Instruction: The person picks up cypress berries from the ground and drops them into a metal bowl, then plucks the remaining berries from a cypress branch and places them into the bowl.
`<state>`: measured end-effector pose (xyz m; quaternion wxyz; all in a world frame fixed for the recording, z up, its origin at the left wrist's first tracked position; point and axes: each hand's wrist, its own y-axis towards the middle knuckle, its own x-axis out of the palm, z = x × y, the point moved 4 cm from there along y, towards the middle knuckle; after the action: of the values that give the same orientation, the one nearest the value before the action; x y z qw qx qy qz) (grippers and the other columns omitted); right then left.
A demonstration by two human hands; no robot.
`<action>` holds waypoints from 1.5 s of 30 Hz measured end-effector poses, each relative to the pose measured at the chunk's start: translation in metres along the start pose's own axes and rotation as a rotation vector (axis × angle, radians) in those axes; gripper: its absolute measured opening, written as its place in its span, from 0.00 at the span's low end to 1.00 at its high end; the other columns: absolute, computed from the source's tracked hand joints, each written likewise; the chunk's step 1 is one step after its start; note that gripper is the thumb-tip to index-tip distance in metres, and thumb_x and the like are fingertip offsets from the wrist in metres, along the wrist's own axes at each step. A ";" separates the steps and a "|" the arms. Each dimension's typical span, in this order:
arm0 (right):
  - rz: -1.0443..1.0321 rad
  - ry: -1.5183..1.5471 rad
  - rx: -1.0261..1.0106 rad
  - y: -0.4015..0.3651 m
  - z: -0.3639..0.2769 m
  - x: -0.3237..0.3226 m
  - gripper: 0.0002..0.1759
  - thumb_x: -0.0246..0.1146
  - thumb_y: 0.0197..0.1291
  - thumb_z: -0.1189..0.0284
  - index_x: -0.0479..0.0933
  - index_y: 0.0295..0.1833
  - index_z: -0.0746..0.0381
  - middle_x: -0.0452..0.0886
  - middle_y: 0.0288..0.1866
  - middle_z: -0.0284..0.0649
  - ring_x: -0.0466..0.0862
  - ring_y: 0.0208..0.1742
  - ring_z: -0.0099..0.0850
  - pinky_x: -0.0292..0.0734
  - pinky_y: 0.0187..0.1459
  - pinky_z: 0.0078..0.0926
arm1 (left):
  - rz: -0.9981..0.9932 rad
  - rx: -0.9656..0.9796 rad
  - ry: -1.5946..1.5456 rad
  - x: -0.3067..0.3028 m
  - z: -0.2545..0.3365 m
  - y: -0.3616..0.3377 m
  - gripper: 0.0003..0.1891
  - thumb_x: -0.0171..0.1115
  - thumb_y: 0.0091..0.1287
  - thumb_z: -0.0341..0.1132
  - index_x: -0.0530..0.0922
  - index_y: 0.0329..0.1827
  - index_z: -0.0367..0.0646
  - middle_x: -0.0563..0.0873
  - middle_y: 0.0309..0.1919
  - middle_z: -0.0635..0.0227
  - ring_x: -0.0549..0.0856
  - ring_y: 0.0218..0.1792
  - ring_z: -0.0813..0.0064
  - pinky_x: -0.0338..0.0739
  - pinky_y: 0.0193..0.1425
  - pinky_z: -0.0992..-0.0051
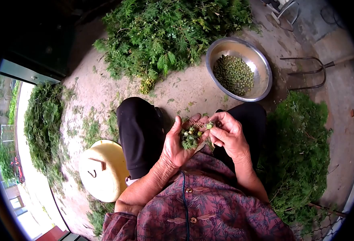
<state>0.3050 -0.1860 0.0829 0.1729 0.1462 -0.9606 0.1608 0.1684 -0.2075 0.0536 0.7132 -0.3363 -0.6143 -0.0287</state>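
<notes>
The right hand (234, 137), fingers pinched together, grips a green cone (210, 125); the left hand (174, 145), thumb spread, cups a sprig (190, 139), both nearer the wearer than the steel bowl (262, 67). Twisting cones off cleanly should leave foliage behind. The right knee (252, 114) stands before the bowl, branches (161, 42) left, a fork (325, 67) right.

Clock centred between left hand (174, 142) and right hand (231, 136), 12 straight ahead: branch pile (161, 40) on floor (185, 86) at 11 to 12, bowl (262, 66) holding cones (233, 76) at 1, fork (324, 74) at 2, past the bowl. Second pile (299, 152) at 3; tub (100, 178) at 8, by left leg (138, 128), third pile (44, 124) farther out at 9. Sprig (189, 142) in left hand.
</notes>
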 end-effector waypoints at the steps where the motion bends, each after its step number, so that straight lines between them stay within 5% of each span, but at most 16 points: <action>1: -0.029 0.338 0.065 0.000 0.001 0.001 0.12 0.59 0.55 0.80 0.69 0.46 0.65 0.78 0.37 0.38 0.76 0.26 0.21 0.67 0.22 0.13 | 0.007 0.014 -0.020 0.001 0.001 0.000 0.32 0.44 0.67 0.56 0.63 0.63 0.36 0.73 0.58 0.53 0.73 0.58 0.59 0.67 0.62 0.60; 5: -0.038 0.475 0.055 0.002 0.010 -0.003 0.10 0.59 0.57 0.77 0.69 0.45 0.64 0.77 0.34 0.37 0.73 0.23 0.18 0.61 0.18 0.10 | 0.023 0.040 -0.066 0.003 0.002 0.000 0.33 0.43 0.68 0.56 0.61 0.64 0.36 0.70 0.60 0.52 0.71 0.60 0.58 0.66 0.63 0.60; 6: -0.043 0.380 0.050 0.001 0.009 -0.001 0.07 0.60 0.58 0.76 0.72 0.42 0.63 0.77 0.32 0.35 0.73 0.23 0.16 0.57 0.17 0.08 | 0.006 0.043 -0.049 0.002 0.002 0.000 0.33 0.43 0.68 0.56 0.61 0.64 0.37 0.70 0.60 0.52 0.70 0.61 0.58 0.66 0.64 0.60; 7: 0.041 0.071 0.043 -0.001 0.002 0.001 0.05 0.60 0.57 0.78 0.76 0.39 0.65 0.78 0.31 0.35 0.75 0.24 0.18 0.63 0.20 0.11 | -0.011 0.046 -0.032 0.001 0.003 0.000 0.33 0.43 0.68 0.56 0.61 0.64 0.37 0.70 0.61 0.53 0.70 0.61 0.59 0.65 0.64 0.60; 9: 0.044 -0.593 -0.281 -0.001 -0.011 0.011 0.07 0.61 0.55 0.80 0.77 0.41 0.67 0.79 0.31 0.38 0.79 0.28 0.23 0.71 0.27 0.17 | -0.036 0.045 -0.006 -0.002 0.004 0.000 0.33 0.42 0.68 0.57 0.61 0.64 0.36 0.69 0.61 0.53 0.69 0.62 0.59 0.64 0.65 0.61; 10: 0.057 -0.694 -0.306 -0.001 -0.012 0.016 0.10 0.61 0.52 0.81 0.78 0.42 0.65 0.79 0.32 0.42 0.81 0.32 0.30 0.75 0.35 0.22 | -0.043 0.042 0.004 -0.004 0.005 0.001 0.33 0.41 0.68 0.57 0.61 0.64 0.36 0.70 0.61 0.53 0.69 0.62 0.59 0.63 0.66 0.61; 13: 0.082 -0.861 -0.375 -0.003 -0.010 0.025 0.12 0.63 0.50 0.81 0.79 0.42 0.61 0.77 0.32 0.44 0.80 0.33 0.39 0.75 0.34 0.28 | -0.037 0.046 0.014 -0.002 0.002 0.001 0.33 0.40 0.68 0.57 0.62 0.64 0.36 0.69 0.61 0.54 0.69 0.62 0.60 0.62 0.66 0.62; 16: 0.023 -0.959 -0.445 -0.003 -0.010 0.026 0.11 0.64 0.49 0.82 0.79 0.41 0.63 0.76 0.30 0.41 0.80 0.30 0.32 0.75 0.31 0.24 | -0.031 0.045 0.013 0.000 0.002 0.000 0.33 0.40 0.68 0.57 0.62 0.64 0.36 0.69 0.62 0.54 0.68 0.62 0.60 0.62 0.66 0.63; 19: 0.034 -0.924 -0.430 -0.002 -0.007 0.024 0.10 0.64 0.49 0.80 0.77 0.40 0.62 0.77 0.31 0.43 0.80 0.32 0.39 0.74 0.33 0.27 | -0.045 0.041 0.008 -0.001 0.003 0.000 0.33 0.42 0.68 0.57 0.62 0.64 0.36 0.69 0.62 0.54 0.68 0.63 0.60 0.62 0.66 0.62; 23: 0.069 -0.682 -0.323 -0.001 -0.011 0.012 0.07 0.61 0.54 0.79 0.75 0.39 0.64 0.77 0.29 0.38 0.78 0.27 0.26 0.72 0.26 0.22 | -0.045 0.035 0.013 -0.005 0.004 0.001 0.34 0.43 0.67 0.57 0.60 0.65 0.38 0.67 0.64 0.55 0.66 0.64 0.60 0.64 0.64 0.59; 25: -0.004 0.040 0.091 -0.001 0.003 -0.002 0.07 0.59 0.57 0.78 0.72 0.41 0.64 0.77 0.29 0.36 0.74 0.23 0.19 0.65 0.20 0.15 | -0.015 0.031 -0.006 0.000 0.003 0.000 0.34 0.43 0.67 0.57 0.60 0.65 0.38 0.67 0.64 0.56 0.66 0.64 0.60 0.64 0.64 0.60; 26: -0.019 0.283 0.093 0.000 0.004 -0.001 0.08 0.58 0.58 0.77 0.69 0.43 0.63 0.76 0.28 0.35 0.71 0.21 0.16 0.59 0.17 0.09 | -0.008 0.028 -0.024 0.001 0.002 0.000 0.34 0.43 0.67 0.57 0.60 0.65 0.39 0.67 0.63 0.56 0.66 0.64 0.60 0.64 0.64 0.60; 29: 0.010 0.497 0.108 0.004 0.007 0.001 0.07 0.58 0.59 0.76 0.70 0.42 0.63 0.75 0.28 0.34 0.71 0.21 0.16 0.59 0.17 0.10 | -0.005 0.021 -0.038 0.003 0.001 0.000 0.33 0.44 0.67 0.57 0.60 0.65 0.39 0.67 0.63 0.55 0.68 0.63 0.59 0.64 0.64 0.61; 35: 0.052 -0.005 0.079 0.003 0.000 0.011 0.04 0.57 0.58 0.78 0.75 0.39 0.64 0.76 0.31 0.33 0.73 0.22 0.19 0.65 0.22 0.12 | -0.033 0.008 0.033 -0.008 0.003 0.001 0.33 0.45 0.67 0.57 0.63 0.63 0.37 0.71 0.60 0.56 0.71 0.60 0.59 0.63 0.65 0.60; 37: 0.061 -0.685 -0.420 0.007 -0.009 0.019 0.11 0.58 0.52 0.83 0.79 0.41 0.62 0.77 0.32 0.36 0.78 0.30 0.27 0.74 0.35 0.21 | -0.034 -0.005 0.038 -0.010 0.002 0.001 0.33 0.45 0.66 0.57 0.64 0.63 0.37 0.72 0.59 0.57 0.71 0.59 0.60 0.63 0.65 0.60; 45: -0.015 -0.999 -0.445 0.004 -0.009 0.038 0.17 0.60 0.47 0.85 0.78 0.44 0.59 0.75 0.38 0.39 0.80 0.35 0.37 0.76 0.35 0.28 | 0.003 -0.031 0.050 -0.005 -0.002 0.001 0.32 0.44 0.67 0.57 0.66 0.62 0.37 0.74 0.55 0.58 0.74 0.55 0.63 0.65 0.64 0.61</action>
<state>0.2722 -0.1877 0.1046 -0.2764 0.1717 -0.9357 -0.1366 0.1689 -0.2095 0.0490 0.7232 -0.3474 -0.5952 -0.0457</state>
